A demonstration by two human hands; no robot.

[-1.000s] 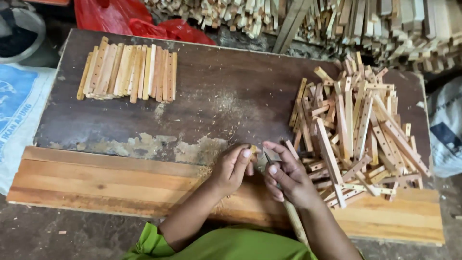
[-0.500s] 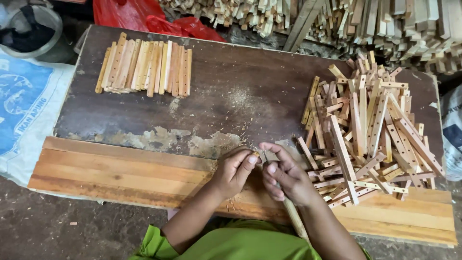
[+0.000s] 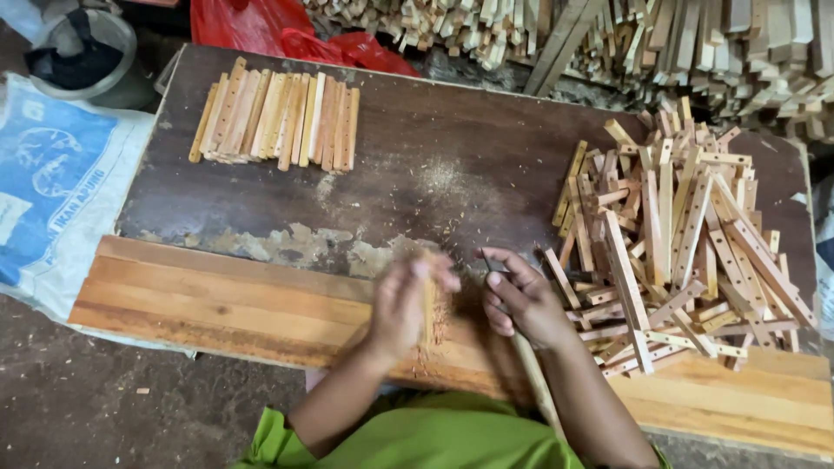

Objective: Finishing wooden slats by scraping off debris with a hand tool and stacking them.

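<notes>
My left hand [image 3: 404,306] is blurred in motion and holds a short wooden stick [image 3: 428,300] upright over the front plank, with wood dust falling below it. My right hand [image 3: 519,297] sits just to its right, closed on a tool with a long wooden handle [image 3: 534,382] that runs back toward my body; its dark tip shows near my thumb. A loose heap of drilled wooden sticks [image 3: 673,239] lies right of my right hand. A neat row of sticks [image 3: 278,120] lies at the far left of the dark board [image 3: 434,139].
A light wooden plank [image 3: 217,295] runs along the board's front edge. Sawdust is scattered mid-board. A blue and white sack [image 3: 52,191] lies at the left, a grey bucket [image 3: 82,52] behind it, a red bag [image 3: 261,26] and stacked wood strips [image 3: 651,43] beyond the board.
My left hand has pulled slightly away from the right and moves fast with the stick, shedding dust. The view has shifted a little; the sticks on the board lie as before.
</notes>
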